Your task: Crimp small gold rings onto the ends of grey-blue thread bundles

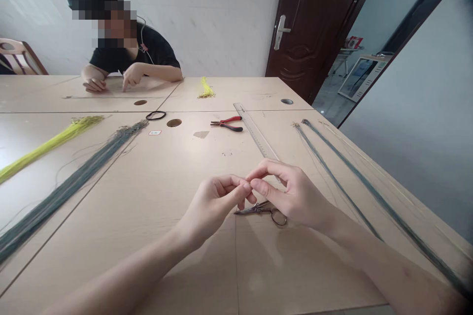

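My left hand [218,202] and my right hand [288,187] meet at the fingertips above the middle of the table. Both are closed in a pinch, thumb against fingers. A thin cord seems to hang below them, but what the fingertips hold is too small to make out. Small scissors [258,208] lie on the table just under my right hand, one handle loop showing. Beyond that hand a clear ruler [254,133] lies at a slant, its near end partly hidden by the fingers. Red-and-black pliers [227,123] rest left of the ruler.
Grey-green cord bundles lie at left [74,184] and right [369,192]. Yellow cords [48,147] lie far left, with another yellow bunch [206,89] at the back. A black ring [155,115] lies near a table hole [174,122]. Another person [129,54] sits across the table [166,256].
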Demonstrator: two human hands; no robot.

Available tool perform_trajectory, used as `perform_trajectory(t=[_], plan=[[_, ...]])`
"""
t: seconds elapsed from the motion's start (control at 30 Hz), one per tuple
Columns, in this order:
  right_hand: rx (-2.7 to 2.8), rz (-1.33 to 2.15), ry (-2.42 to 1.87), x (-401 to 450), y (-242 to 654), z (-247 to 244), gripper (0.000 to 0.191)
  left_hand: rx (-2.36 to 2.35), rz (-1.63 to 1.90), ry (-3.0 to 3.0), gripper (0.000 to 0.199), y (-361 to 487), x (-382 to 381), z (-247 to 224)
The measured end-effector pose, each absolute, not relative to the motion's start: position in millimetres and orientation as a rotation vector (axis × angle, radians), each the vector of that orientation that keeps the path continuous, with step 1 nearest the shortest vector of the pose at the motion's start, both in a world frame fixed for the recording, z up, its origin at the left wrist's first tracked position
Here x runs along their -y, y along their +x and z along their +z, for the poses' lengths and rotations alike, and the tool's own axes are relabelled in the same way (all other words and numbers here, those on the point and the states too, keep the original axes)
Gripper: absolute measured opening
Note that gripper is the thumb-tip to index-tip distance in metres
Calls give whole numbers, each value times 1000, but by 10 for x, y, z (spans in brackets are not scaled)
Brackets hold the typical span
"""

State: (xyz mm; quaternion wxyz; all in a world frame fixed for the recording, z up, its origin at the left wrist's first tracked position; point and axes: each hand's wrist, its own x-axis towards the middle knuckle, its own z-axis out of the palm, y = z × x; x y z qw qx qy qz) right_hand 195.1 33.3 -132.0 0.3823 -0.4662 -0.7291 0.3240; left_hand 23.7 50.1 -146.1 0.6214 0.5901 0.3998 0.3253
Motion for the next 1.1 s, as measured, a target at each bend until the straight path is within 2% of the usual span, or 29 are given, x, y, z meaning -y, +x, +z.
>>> perform_trajectory(t=[0.6,0.9,1.03,1.1], plan=[[2184,335,-1030,-353,1970,-1410,13,-891,740,1392,25,232,-504,-1478],[2110,341,-1070,-359,2005,-1358,12,-899,822,1397,18,201,-505,-1472],[2020,414,-1090,-342,2033,-1344,21,-868,819,1397,20,203,-505,-1462],[1990,474,-1087,-335,2037,-1351,17,-853,820,1395,20,209,-499,-1450]])
